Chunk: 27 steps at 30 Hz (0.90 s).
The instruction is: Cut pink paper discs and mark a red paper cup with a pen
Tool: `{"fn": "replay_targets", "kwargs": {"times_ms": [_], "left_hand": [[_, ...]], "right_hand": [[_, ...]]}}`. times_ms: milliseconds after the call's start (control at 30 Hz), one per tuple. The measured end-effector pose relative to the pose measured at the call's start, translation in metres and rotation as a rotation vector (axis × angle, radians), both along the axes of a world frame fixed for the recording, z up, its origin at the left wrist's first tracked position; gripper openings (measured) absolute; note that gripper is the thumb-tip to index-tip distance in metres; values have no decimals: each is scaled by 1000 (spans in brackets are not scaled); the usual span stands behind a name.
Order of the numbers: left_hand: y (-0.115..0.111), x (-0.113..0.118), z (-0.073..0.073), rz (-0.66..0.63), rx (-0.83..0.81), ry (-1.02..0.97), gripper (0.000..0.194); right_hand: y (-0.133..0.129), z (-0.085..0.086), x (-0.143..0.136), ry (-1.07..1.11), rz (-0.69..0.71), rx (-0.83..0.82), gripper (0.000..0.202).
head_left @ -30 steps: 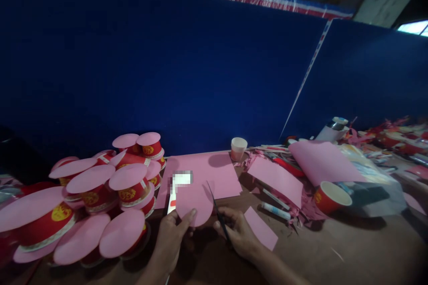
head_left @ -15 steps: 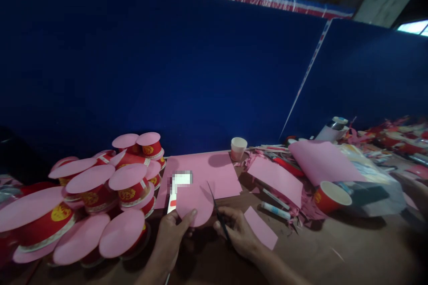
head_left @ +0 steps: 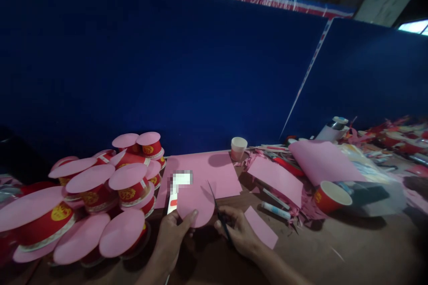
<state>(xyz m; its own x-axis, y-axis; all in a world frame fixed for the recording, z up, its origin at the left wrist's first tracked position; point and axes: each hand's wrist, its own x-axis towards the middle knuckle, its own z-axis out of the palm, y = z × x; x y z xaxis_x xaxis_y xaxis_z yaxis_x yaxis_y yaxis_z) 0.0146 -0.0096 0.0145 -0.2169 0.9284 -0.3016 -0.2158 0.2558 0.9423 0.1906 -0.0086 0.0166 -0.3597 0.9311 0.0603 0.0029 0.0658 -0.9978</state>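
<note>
My left hand (head_left: pixel 172 236) pinches the lower edge of a round pink paper disc (head_left: pixel 197 207), thumb on top. Just right of the disc, my right hand (head_left: pixel 237 229) is closed around dark scissors (head_left: pixel 220 218), whose blades point up and away along the disc's right edge. Behind the disc lie flat pink paper sheets (head_left: pixel 220 173). A lit phone (head_left: pixel 172 205) shows partly at the disc's left side.
Red cups topped with pink discs (head_left: pixel 129 189) crowd the left. A white cup (head_left: pixel 238 148) stands behind the sheets. At right are pink paper (head_left: pixel 277 178), a marker (head_left: pixel 276 210), a red cup (head_left: pixel 332 197), plastic wrapping and scraps.
The disc has shifted very slightly to the right in my left hand. My right hand and the scissors have hardly moved.
</note>
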Motion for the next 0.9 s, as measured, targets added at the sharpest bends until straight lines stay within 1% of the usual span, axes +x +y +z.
{"fn": "replay_targets", "kwargs": {"times_ms": [67,267,467,633,800,900], "left_hand": [[0,0,1,-4,10,-8,37],[0,2,1,53,26,-6,37],[0,2,0,73,30,-5,38],[1,2,0,63,44,6,37],[1,1,-1,74,39,12,37],[2,0,-2,79,33,15,39]], "right_hand": [[0,1,0,-1,4,-6,31],[-1,4,1,-6,-6,28,30],[-1,4,0,13,6,31,30],[-1,7,0,15,14,44,28],[-1,5,1,-34,23,9,31],[-1,4,1,-40,9,23,29]]}}
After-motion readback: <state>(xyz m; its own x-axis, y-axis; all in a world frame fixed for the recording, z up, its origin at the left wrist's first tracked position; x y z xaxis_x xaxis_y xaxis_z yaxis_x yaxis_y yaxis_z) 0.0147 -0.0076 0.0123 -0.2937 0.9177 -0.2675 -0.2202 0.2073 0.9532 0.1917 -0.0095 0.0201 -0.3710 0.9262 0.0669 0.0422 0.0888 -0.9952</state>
